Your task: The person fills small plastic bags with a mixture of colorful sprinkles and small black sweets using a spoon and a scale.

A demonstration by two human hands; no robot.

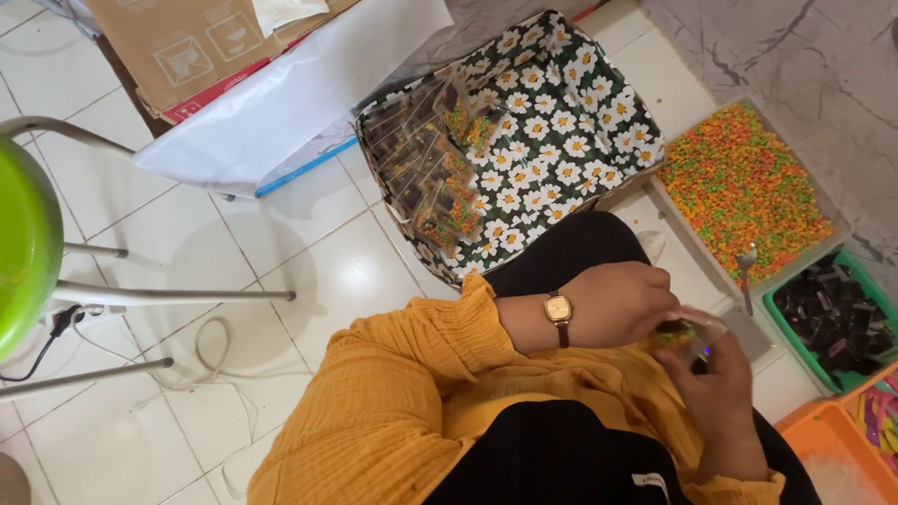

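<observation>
My left hand (625,301), with a square wristwatch on a brown strap, pinches the top of a small clear packet (675,332) filled with colourful crispy bits. My right hand (718,379) holds the same packet from below, fingers curled around it. Both hands meet over my lap, just left of a clear tray of orange, green and yellow crispies (739,187) with a spoon (747,266) lying in it. I wear mustard-yellow sleeves and black trousers.
A box lined with daisy-print fabric (571,122) holds several filled packets (440,159) along its left side. A green tub of dark chocolate pieces (835,318) and an orange basket (842,449) sit at right. A green stool (28,243), cardboard and white paper lie at left.
</observation>
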